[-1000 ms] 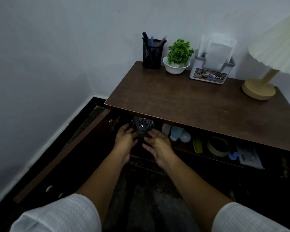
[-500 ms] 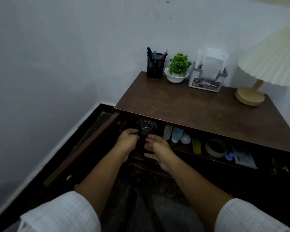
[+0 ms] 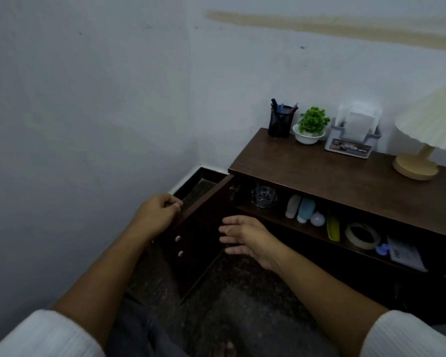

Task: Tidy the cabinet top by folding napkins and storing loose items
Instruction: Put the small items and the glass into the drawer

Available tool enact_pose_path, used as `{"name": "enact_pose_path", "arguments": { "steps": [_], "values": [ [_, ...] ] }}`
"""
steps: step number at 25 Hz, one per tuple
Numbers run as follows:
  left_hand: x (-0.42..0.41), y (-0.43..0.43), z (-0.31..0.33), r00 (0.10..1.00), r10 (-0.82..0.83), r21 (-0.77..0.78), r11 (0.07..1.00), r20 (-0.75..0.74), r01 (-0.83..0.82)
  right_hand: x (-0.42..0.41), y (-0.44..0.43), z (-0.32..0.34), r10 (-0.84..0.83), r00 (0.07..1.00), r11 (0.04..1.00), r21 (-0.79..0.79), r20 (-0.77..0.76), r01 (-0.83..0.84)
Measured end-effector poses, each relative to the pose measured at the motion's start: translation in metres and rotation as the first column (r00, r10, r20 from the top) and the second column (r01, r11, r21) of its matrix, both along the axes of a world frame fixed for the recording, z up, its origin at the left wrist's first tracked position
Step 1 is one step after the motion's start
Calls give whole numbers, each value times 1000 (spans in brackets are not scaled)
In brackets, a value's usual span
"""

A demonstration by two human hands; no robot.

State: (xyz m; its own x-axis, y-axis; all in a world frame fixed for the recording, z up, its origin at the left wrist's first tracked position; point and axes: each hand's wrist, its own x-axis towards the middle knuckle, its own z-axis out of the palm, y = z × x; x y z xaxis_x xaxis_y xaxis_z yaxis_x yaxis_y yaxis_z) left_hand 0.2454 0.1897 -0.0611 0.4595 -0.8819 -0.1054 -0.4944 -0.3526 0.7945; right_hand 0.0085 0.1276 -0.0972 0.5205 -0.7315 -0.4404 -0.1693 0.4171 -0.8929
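Observation:
The brown cabinet top point(image 3: 332, 173) carries a grey holder with white napkins point(image 3: 352, 136) at the back. Below it the left cabinet door point(image 3: 198, 235) stands open. My left hand point(image 3: 157, 215) grips that door's top edge with curled fingers. In front of the open shelf hovers my right hand point(image 3: 245, 237), its fingers relaxed and holding nothing. A clear faceted glass piece point(image 3: 264, 197) sits alone at the shelf's left end. To its right lie small bottles point(image 3: 300, 208), a yellow item point(image 3: 333, 229), a tape roll point(image 3: 362, 236) and a paper point(image 3: 404, 253).
A black mesh pen cup point(image 3: 280, 123), a small green plant in a white bowl point(image 3: 310, 126) and a cream lamp point(image 3: 420, 161) stand along the wall. The wall corner lies left of the door. Dark speckled floor point(image 3: 229, 300) spreads below.
Both hands have left the glass piece on the shelf and drawn back. My left hand now grips the door's edge, and the door has swung partway in.

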Motion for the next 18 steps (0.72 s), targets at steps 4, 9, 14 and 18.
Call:
{"name": "enact_pose_path", "arguments": {
  "steps": [4, 9, 14, 18],
  "values": [
    [9, 18, -11, 998, -39, 184, 982, -55, 48, 27, 27, 0, 140, 990, 990, -20, 2, -140],
    [6, 28, -13, 950, -13, 274, 956, -312, 103, 51, 44, -2, 169, 986, 986, -12, 1, -169],
    [-18, 25, -23, 900, -202, 346, 873, -387, 344, 29, 41, 3, 141, 988, 989, -30, -64, -143],
    [-47, 20, -26, 853, -307, 415, 771, -422, 483, -8, 31, 11, 157, 982, 987, -21, -104, -160]
  ]
}}
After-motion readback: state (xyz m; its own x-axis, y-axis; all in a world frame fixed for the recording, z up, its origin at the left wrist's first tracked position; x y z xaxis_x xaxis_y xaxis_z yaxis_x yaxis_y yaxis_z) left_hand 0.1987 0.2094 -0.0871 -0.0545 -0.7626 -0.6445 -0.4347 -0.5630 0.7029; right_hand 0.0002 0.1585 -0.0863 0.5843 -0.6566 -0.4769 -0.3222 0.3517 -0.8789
